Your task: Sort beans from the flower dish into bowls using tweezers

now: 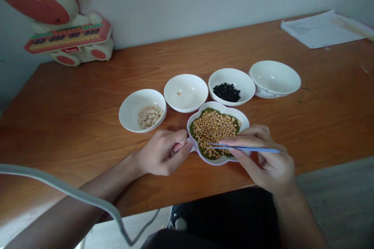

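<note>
The person's right hand (264, 159) pinches a pair of blue tweezers (245, 148) between the thumb and fingers, the fingers (230, 142) lying along the top. The tips reach over the food in the dish; whether they have hold of a bean is too small to tell. The left hand (162, 151) is curled, with its fingers (178, 147) bent inward at the dish's left edge. They appear to touch the rim, but it is impossible to tell whether they grip it. Between the hands sits a white flower-shaped dish (219, 105) with a lilac edge, filled with yellow beans (212, 130) inside a ring of small green beans (194, 128). Just beyond it, on a wooden table (87, 85), four white bowls form a curved row. From left to right, the first bowl (130, 114) holds pale seeds (150, 116), the second bowl (185, 99) has one small speck (179, 93), the third bowl (230, 78) holds black beans (226, 92), and the fourth bowl (274, 78) sits tilted. Farther back, papers (321, 29) lie at the right, and a toy rabbit (67, 35) with a toy keyboard (68, 37) stands at the left against the wall (187, 0). A gray cable (73, 186) hangs across the left forearm (73, 198).
</note>
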`<state>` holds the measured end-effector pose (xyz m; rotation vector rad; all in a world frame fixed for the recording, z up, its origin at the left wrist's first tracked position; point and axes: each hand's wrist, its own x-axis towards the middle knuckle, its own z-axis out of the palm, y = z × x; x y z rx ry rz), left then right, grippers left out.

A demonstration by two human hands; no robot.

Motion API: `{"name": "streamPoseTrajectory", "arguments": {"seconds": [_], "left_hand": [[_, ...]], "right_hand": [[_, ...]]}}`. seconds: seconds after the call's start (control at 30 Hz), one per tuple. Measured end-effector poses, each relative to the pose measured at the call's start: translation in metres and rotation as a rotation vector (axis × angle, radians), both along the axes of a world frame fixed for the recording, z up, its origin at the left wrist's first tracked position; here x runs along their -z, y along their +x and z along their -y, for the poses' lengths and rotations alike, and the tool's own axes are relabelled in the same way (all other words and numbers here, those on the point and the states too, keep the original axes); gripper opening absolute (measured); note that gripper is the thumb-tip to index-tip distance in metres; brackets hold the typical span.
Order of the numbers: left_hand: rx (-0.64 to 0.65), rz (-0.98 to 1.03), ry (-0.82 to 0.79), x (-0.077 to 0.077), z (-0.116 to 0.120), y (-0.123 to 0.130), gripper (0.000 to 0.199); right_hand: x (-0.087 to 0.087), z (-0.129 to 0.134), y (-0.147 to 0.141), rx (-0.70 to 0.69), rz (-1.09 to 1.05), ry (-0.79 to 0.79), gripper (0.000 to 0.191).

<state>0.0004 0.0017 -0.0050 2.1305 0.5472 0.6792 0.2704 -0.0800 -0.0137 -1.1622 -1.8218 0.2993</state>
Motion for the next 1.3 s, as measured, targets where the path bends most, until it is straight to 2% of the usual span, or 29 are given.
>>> {"name": "streamPoseTrajectory", "arguments": {"seconds": [0.2,0.47,0.6,0.73,0.83,0.97,1.07,1.17,1.3], "left_hand": [[0.003,0.001,-0.012,-0.0012,-0.0007,0.0002,0.036],[0.012,-0.006,-0.019,-0.0031,-0.0007,0.0008,0.036],[0.015,-0.002,-0.024,-0.0016,-0.0009,0.0006,0.037],[0.016,-0.006,-0.02,-0.0009,-0.001,0.0003,0.037],[0.015,-0.014,-0.02,-0.0013,-0.0009,0.0,0.037],[0.013,-0.019,-0.028,-0.0009,-0.0006,-0.0007,0.036],[0.018,-0.016,-0.033,-0.0001,-0.0005,-0.0014,0.035],[0.015,-0.024,-0.035,0.0002,-0.0005,-0.0016,0.035],[0.018,-0.013,-0.033,-0.0003,-0.0008,-0.0008,0.036]], "right_hand": [[-0.0031,0.0006,-0.0006,-0.052,0.09,0.018,0.027],[-0.0025,0.0019,0.0006,0.046,0.085,0.021,0.026],[-0.0027,0.0002,0.0002,-0.001,0.087,0.024,0.033],[-0.0042,0.0011,0.0002,-0.061,0.09,0.006,0.026],[-0.0043,0.0025,0.0005,-0.022,0.074,0.016,0.025],[-0.0016,-0.0002,-0.0004,0.047,0.069,0.031,0.036],[-0.0003,-0.0039,-0.0014,0.041,0.127,0.06,0.041],[-0.0008,-0.0048,-0.0014,0.044,0.173,0.072,0.04],[0.0012,-0.0009,0.0005,0.16,0.14,0.053,0.035]]}}
